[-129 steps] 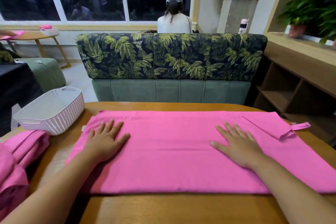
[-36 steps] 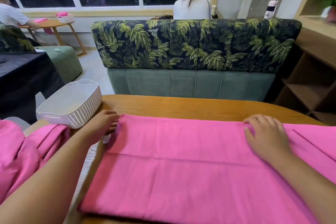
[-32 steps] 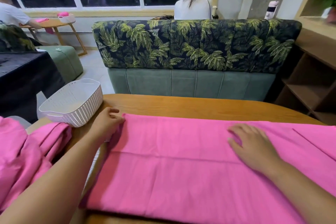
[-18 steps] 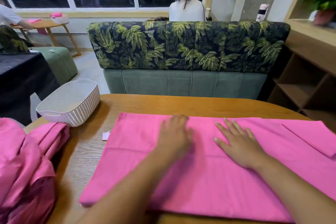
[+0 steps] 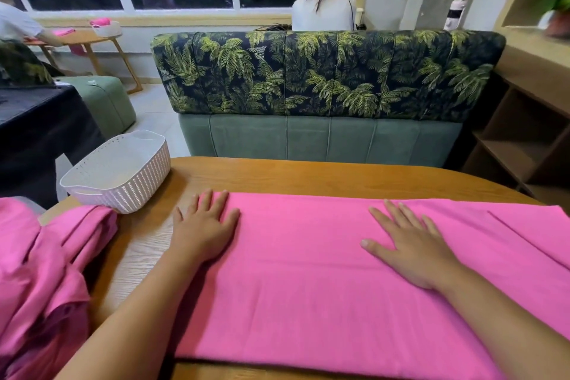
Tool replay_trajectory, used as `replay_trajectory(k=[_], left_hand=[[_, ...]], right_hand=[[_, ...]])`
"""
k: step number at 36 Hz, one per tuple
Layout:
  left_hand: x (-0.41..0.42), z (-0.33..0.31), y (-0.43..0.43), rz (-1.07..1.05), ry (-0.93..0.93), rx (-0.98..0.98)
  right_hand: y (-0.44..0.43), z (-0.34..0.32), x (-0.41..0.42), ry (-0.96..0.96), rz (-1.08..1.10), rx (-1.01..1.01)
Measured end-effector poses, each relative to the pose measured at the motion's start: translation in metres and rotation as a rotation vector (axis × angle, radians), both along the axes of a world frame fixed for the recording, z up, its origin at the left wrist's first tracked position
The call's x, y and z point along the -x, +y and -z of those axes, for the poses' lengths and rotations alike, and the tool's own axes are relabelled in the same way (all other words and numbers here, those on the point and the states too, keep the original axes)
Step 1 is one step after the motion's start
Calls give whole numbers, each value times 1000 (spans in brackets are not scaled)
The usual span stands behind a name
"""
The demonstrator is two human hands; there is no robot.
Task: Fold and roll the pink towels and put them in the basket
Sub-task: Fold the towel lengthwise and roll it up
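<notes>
A folded pink towel (image 5: 308, 281) lies flat across the wooden table (image 5: 277, 174), its long side running left to right. My left hand (image 5: 203, 228) rests flat on its left end, fingers straight and spread, partly on the wood. My right hand (image 5: 413, 247) presses flat on the towel right of the middle. A folded-over flap shows at the towel's right end (image 5: 536, 231). The white slotted basket (image 5: 123, 173) stands at the table's far left corner with nothing visible inside. A heap of unfolded pink towels (image 5: 40, 271) lies at the left edge.
A sofa with a leaf-print back (image 5: 324, 77) stands just beyond the table. Wooden shelves (image 5: 524, 133) are on the right. A person in white (image 5: 324, 9) sits behind the sofa, facing away. Another person's arm works at a small table (image 5: 92, 37) at far left.
My left hand slid from the towel's middle out to its left end, staying flat. My right hand stayed pressed flat right of the middle. The view shifted a little.
</notes>
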State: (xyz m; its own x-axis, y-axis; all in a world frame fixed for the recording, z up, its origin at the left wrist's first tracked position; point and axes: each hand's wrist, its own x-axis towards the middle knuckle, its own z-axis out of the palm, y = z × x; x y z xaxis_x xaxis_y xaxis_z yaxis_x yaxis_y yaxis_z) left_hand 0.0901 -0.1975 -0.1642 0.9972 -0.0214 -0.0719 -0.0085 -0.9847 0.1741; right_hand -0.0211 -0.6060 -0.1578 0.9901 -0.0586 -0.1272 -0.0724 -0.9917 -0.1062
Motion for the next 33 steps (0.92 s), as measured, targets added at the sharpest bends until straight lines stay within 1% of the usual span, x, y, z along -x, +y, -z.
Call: replay_trajectory(k=[5, 8, 9, 10, 11, 13, 15, 16, 20, 23, 26, 29, 31, 33], left_hand=[[-15, -3, -1, 9, -9, -16], [-2, -14, -15, 14, -186, -74], [10, -18, -26, 39, -232, -49], [24, -21, -40, 86, -231, -2], [41, -23, -56, 154, -184, 46], [82, -23, -81, 305, -42, 84], [117, -16, -86, 411, 24, 89], [127, -11, -79, 429, 30, 79], [138, 1, -26, 385, 19, 5], [141, 4, 15, 304, 5, -10], [143, 1, 38, 236, 17, -20], [145, -7, 33, 175, 51, -67], [145, -13, 13, 131, 45, -80], [143, -16, -19, 185, 12, -23]], right_hand=[[3, -2, -10, 3, 4, -22], [9, -8, -9, 19, 32, 12], [15, -13, -5, 3, 45, 44], [24, -16, 0, -29, 53, 73], [35, -18, 7, -65, 50, 86], [64, -18, 24, -88, 17, 37], [88, -11, 44, -32, -18, -27], [96, -6, 52, -5, -35, -23], [97, -2, 63, 0, -58, -2], [95, -2, 62, -1, -69, -12], [96, -1, 63, -5, -68, -13], [98, -2, 64, -1, -64, -12], [99, -3, 64, -1, -59, -22], [101, -4, 64, 2, -60, -22]])
